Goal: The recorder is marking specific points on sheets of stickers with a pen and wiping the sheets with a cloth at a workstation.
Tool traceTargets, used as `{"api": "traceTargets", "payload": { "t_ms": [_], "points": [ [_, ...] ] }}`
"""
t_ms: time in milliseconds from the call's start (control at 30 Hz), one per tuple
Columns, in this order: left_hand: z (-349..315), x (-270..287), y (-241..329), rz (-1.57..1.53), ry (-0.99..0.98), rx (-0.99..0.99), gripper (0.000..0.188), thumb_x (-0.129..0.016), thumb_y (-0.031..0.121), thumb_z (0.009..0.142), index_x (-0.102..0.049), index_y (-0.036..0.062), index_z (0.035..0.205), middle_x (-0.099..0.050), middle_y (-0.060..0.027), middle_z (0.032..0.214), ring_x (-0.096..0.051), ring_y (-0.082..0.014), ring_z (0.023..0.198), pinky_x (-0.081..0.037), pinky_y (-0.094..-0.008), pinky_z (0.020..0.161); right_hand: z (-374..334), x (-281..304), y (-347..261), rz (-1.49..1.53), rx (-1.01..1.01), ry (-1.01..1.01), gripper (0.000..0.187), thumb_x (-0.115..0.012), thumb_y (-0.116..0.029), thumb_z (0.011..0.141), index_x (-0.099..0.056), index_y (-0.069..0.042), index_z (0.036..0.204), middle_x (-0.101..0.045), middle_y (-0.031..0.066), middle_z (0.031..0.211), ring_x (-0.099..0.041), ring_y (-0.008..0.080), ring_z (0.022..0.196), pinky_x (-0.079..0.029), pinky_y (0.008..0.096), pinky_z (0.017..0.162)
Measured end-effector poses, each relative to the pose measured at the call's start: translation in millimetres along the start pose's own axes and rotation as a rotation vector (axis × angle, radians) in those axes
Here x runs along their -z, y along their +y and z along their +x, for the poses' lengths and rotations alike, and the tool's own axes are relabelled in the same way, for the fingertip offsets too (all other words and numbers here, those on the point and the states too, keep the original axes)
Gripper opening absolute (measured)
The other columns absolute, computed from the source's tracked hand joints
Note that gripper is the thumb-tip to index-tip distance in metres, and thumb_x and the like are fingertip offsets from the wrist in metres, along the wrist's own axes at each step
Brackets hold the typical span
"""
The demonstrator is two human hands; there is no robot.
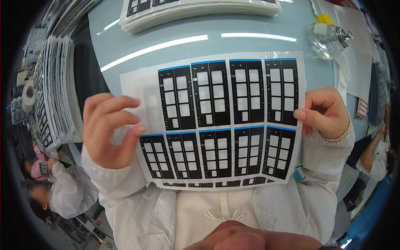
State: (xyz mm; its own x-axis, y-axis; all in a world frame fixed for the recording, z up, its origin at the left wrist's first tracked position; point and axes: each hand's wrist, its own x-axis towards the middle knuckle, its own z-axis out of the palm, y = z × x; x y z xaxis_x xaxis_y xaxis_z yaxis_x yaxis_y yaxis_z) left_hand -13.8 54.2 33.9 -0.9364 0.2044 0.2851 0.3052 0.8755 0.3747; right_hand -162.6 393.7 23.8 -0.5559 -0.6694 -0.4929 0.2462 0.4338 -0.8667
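A white sheet of black panel stickers (pixel 231 98) is held up in front of me, tilted above the table's near side. Each sticker has white squares, and a blue strip runs along the top of each row. The upper left corner of the sheet is pale, with no black sticker on it. My right hand (pixel 327 114) pinches the right edge between thumb and fingers. Beside the left edge, my left hand (pixel 110 131) is curled with thumb and fingers apart, and nothing shows between them. Below the sheet's lower edge peeks another row of black stickers (pixel 227 183).
A thick stack of similar sheets (pixel 200 20) lies at the far side of the pale table (pixel 125 43). More sheets (pixel 58 96) are piled at the left, by a white roll (pixel 28 92). A clear pump bottle (pixel 323 46) stands far right. Other people (pixel 73 189) sit left and right.
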Motion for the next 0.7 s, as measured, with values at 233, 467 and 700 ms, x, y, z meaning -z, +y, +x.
{"api": "traceTargets", "payload": {
  "t_ms": [233,467,700],
  "points": [
    [19.3,-28.4,14.6,0.052,-0.091,-0.097,0.022,-0.072,0.016,0.068,-0.055,0.0067,0.079,-0.061,-0.0111,0.117,-0.051,-0.0291,0.100,-0.041,-0.0344,0.081,-0.9,0.1,-2.3,-0.003,0.002,-0.001,0.017,-0.063,-0.008,0.083,-0.061,0.001,0.068,-0.061,0.0048,0.058,-0.054,0.0061,0.046,-0.040,0.0164,0.042],
    [23.1,-33.8,15.5,0.065,-0.253,-0.100,0.034,-0.073,0.018,0.069,-0.047,0.0058,0.087,-0.058,-0.0164,0.121,-0.044,-0.0338,0.112,-0.030,-0.0358,0.093,-1.7,0.5,-3.4,-0.002,0.019,-0.002,0.017,-0.062,-0.006,0.082,-0.061,0.001,0.067,-0.061,0.0050,0.058,-0.054,0.0063,0.046,-0.039,0.0165,0.042],
    [17.7,-37.4,15.7,-0.010,-0.189,-0.087,0.037,-0.078,0.011,0.062,-0.049,0.0064,0.085,-0.062,-0.0131,0.115,-0.045,-0.0307,0.107,-0.032,-0.0344,0.089,-0.7,0.3,-1.5,-0.003,0.024,-0.001,0.016,-0.063,-0.006,0.082,-0.061,0.001,0.068,-0.061,0.0052,0.058,-0.054,0.0063,0.046,-0.039,0.0164,0.041]
  ]
}}
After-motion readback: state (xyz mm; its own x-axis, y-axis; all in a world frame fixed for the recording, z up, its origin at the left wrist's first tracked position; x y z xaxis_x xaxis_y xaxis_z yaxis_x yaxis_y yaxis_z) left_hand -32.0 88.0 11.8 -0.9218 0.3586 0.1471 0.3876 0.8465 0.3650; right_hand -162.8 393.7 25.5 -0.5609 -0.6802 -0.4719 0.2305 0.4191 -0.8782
